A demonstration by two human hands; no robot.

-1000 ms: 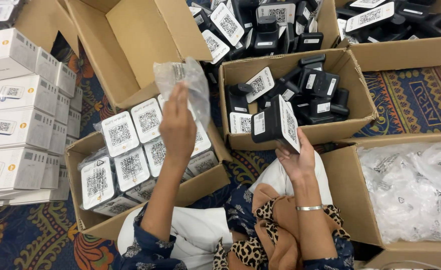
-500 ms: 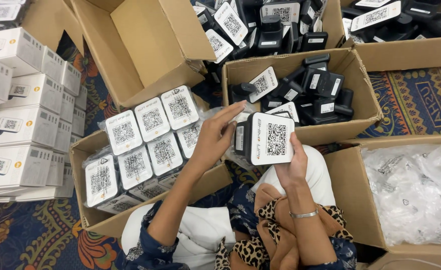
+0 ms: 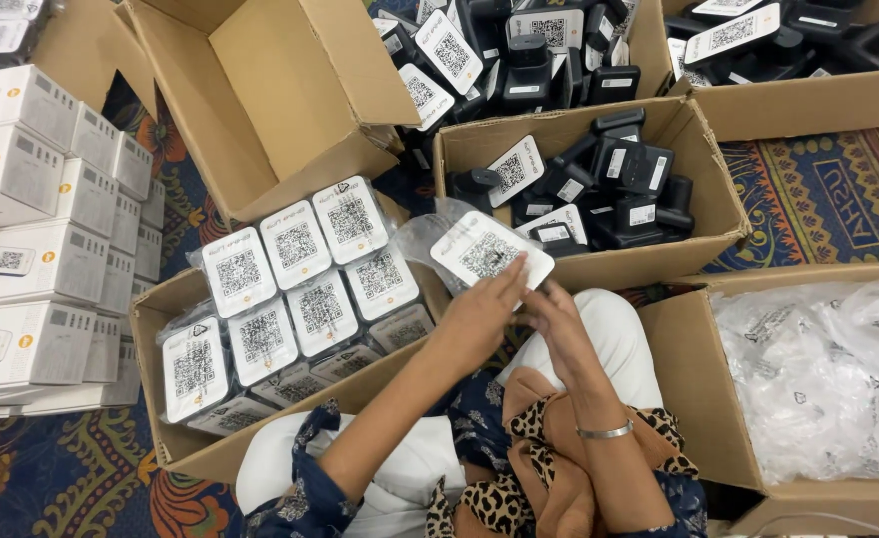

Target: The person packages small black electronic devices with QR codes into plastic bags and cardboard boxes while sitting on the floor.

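Both hands on one bagged device, held over the lap between the cardboard boxes.

Largest first: open box of loose black devices straight ahead, box of bagged white-faced units to the left, box of clear empty bags on the right. Clear plastic bag wraps the white-faced device — tilted, just in front of the loose-device box. Left hand grips its lower edge, fingers closed on it; right hand touches it from below, fingers curled.

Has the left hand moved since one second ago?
Yes. The left hand came down and right, from above the left box to the device.
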